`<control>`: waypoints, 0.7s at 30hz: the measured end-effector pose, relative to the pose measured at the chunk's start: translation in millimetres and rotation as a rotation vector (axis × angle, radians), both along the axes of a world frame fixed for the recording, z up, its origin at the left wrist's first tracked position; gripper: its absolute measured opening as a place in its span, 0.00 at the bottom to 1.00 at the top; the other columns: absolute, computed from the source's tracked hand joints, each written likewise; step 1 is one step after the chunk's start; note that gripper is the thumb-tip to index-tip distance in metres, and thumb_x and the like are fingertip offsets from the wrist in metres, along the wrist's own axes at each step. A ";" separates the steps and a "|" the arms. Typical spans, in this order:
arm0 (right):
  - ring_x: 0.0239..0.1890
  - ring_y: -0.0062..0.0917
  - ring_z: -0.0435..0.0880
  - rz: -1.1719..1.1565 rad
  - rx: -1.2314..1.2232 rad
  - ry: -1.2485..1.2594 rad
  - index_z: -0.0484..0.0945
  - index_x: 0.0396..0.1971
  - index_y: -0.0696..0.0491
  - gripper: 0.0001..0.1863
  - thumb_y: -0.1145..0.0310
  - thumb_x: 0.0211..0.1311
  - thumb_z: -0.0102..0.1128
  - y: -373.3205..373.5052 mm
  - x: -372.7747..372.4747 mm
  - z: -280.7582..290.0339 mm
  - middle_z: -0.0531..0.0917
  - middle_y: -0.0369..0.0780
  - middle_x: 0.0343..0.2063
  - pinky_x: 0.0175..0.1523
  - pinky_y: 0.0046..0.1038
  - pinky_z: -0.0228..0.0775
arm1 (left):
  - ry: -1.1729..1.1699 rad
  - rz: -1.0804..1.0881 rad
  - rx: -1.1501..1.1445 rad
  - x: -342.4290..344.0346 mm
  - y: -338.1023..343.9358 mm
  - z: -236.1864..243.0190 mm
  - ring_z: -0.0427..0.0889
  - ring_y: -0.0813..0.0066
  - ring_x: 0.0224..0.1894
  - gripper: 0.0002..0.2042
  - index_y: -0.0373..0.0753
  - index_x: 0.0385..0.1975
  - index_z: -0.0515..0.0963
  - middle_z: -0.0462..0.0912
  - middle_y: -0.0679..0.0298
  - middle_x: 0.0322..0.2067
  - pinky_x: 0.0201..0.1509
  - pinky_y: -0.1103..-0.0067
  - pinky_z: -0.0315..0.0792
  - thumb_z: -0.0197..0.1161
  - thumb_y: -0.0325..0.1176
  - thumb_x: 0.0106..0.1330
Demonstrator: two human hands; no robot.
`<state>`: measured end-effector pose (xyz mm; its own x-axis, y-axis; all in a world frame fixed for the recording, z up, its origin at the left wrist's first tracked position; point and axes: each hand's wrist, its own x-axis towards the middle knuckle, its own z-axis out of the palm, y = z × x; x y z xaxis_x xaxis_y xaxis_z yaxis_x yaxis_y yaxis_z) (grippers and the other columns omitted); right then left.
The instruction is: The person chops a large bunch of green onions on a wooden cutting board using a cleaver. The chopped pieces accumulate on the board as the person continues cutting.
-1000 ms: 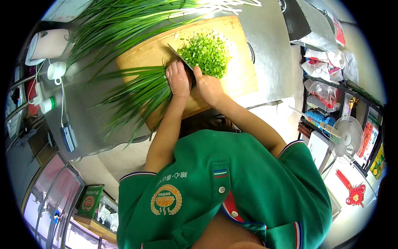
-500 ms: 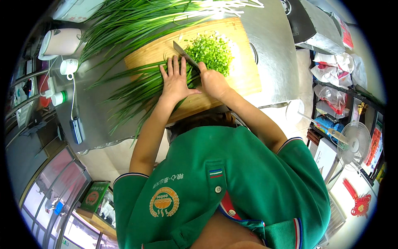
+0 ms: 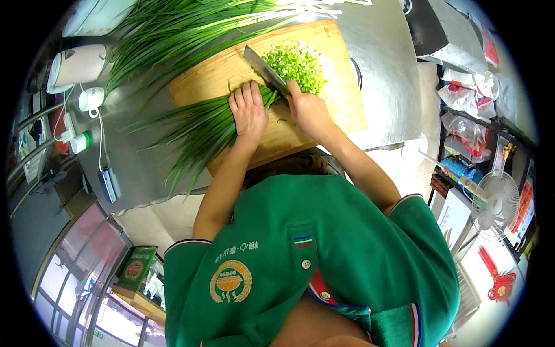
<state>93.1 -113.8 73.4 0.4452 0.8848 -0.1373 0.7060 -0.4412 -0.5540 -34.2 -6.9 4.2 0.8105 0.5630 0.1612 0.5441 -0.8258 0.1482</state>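
Observation:
A bunch of green onions [image 3: 199, 124] lies across the left part of the wooden cutting board [image 3: 217, 72], its leaf tips hanging past the board's edge. My left hand [image 3: 250, 111] is closed over the bunch near its cut end, fingers bent and drawn together. In my right hand [image 3: 312, 115] is the handle of a cleaver [image 3: 265, 69], gripped with the fingers wrapped round it. The blade stands between the bunch's cut end and a heap of chopped green onions [image 3: 298, 68]. A few small green bits lie on the board near my hands.
More whole green onions [image 3: 167, 37] are piled along the far side of the metal table [image 3: 387, 87]. At the left are a pale kettle-like container [image 3: 81, 63], a white cup [image 3: 91, 99] and cables. A fan [image 3: 495, 199] and shelves with bags [image 3: 465, 136] stand at the right.
My left hand has gone from flat and spread to gathered round the green onions, pulling them into a tighter bunch. The cleaver has shifted slightly right and up, beside the chopped heap.

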 end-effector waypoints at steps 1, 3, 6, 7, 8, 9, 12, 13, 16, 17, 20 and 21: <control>0.19 0.45 0.79 -0.007 0.014 -0.006 0.65 0.46 0.58 0.14 0.73 0.60 0.50 -2.9 -1.0 11.4 0.77 0.49 0.15 0.25 0.41 0.70 | 0.012 0.005 -0.040 -2.4 -1.2 3.0 0.64 0.55 0.55 0.31 0.32 0.57 0.63 0.66 0.54 0.53 0.63 0.62 0.53 0.63 0.32 0.51; 0.19 0.43 0.80 -0.023 0.045 -0.020 0.66 0.46 0.59 0.17 0.77 0.55 0.50 -12.3 -7.1 37.4 0.78 0.48 0.16 0.25 0.40 0.71 | 0.011 0.003 -0.118 -1.0 2.5 12.6 0.64 0.55 0.55 0.34 0.32 0.58 0.62 0.65 0.53 0.54 0.63 0.63 0.54 0.68 0.33 0.48; 0.18 0.42 0.79 -0.019 0.047 -0.035 0.65 0.50 0.58 0.20 0.78 0.55 0.49 -24.6 -20.7 41.8 0.77 0.47 0.15 0.24 0.40 0.70 | -0.003 0.024 -0.251 -3.3 5.3 22.4 0.63 0.53 0.58 0.40 0.31 0.59 0.59 0.65 0.52 0.55 0.64 0.63 0.55 0.72 0.33 0.45; 0.18 0.43 0.78 -0.020 0.031 -0.039 0.65 0.49 0.58 0.18 0.77 0.57 0.49 -24.9 -23.7 36.0 0.77 0.48 0.14 0.23 0.41 0.69 | -0.010 0.034 -0.296 -4.5 6.6 25.4 0.62 0.53 0.59 0.42 0.30 0.60 0.58 0.64 0.51 0.56 0.64 0.63 0.55 0.73 0.33 0.44; 0.17 0.44 0.77 -0.020 0.013 -0.043 0.64 0.49 0.57 0.17 0.75 0.59 0.50 -25.2 -26.8 25.8 0.76 0.48 0.13 0.23 0.42 0.68 | -0.007 -0.001 -0.325 -6.1 9.6 28.3 0.62 0.52 0.59 0.43 0.30 0.60 0.58 0.64 0.51 0.56 0.64 0.63 0.56 0.74 0.34 0.44; 0.17 0.45 0.77 -0.022 -0.003 -0.044 0.64 0.49 0.56 0.16 0.74 0.62 0.50 -25.2 -29.9 16.3 0.76 0.48 0.13 0.23 0.43 0.67 | -0.003 -0.039 -0.352 -8.4 14.5 31.1 0.63 0.51 0.59 0.43 0.29 0.60 0.58 0.65 0.50 0.55 0.64 0.63 0.56 0.74 0.34 0.43; 0.16 0.46 0.77 -0.038 -0.003 -0.088 0.64 0.49 0.57 0.16 0.73 0.61 0.50 -26.6 -33.0 0.4 0.76 0.49 0.12 0.23 0.44 0.67 | 0.018 -0.159 -0.388 -14.4 25.8 34.9 0.63 0.51 0.60 0.43 0.27 0.62 0.57 0.65 0.48 0.56 0.65 0.63 0.56 0.74 0.34 0.45; 0.16 0.46 0.77 -0.041 -0.006 -0.078 0.64 0.49 0.58 0.16 0.73 0.61 0.50 -25.4 -34.3 0.4 0.76 0.49 0.12 0.23 0.44 0.68 | 0.034 -0.202 -0.354 -17.1 29.6 30.2 0.62 0.51 0.60 0.43 0.27 0.62 0.56 0.65 0.48 0.57 0.66 0.63 0.55 0.73 0.35 0.46; 0.17 0.44 0.78 -0.029 -0.032 -0.083 0.64 0.49 0.60 0.17 0.75 0.59 0.49 -20.8 -36.1 4.7 0.77 0.48 0.13 0.24 0.42 0.69 | 0.155 -0.168 -0.109 -20.9 16.6 14.4 0.60 0.50 0.63 0.39 0.27 0.63 0.54 0.63 0.48 0.59 0.68 0.56 0.49 0.65 0.34 0.54; 0.18 0.42 0.79 -0.012 -0.053 -0.106 0.64 0.50 0.61 0.19 0.78 0.56 0.47 -18.9 -37.1 5.8 0.77 0.47 0.14 0.24 0.40 0.70 | 0.166 -0.108 -0.017 -19.7 7.9 7.7 0.59 0.50 0.63 0.39 0.27 0.64 0.54 0.62 0.48 0.60 0.68 0.54 0.48 0.64 0.34 0.54; 0.20 0.40 0.80 -0.019 -0.081 -0.146 0.65 0.49 0.61 0.20 0.81 0.53 0.46 -23.1 -39.5 3.4 0.78 0.46 0.16 0.25 0.39 0.71 | 0.084 -0.041 -0.146 -14.7 -5.4 21.1 0.55 0.48 0.65 0.40 0.27 0.63 0.54 0.59 0.48 0.61 0.68 0.49 0.42 0.62 0.37 0.51; 0.20 0.40 0.80 -0.023 -0.081 -0.152 0.65 0.48 0.61 0.19 0.81 0.53 0.46 -23.9 -41.7 2.3 0.78 0.46 0.16 0.25 0.39 0.71 | 0.060 -0.042 -0.164 -16.6 -7.6 22.0 0.55 0.48 0.65 0.40 0.27 0.63 0.54 0.59 0.47 0.61 0.68 0.49 0.41 0.62 0.38 0.51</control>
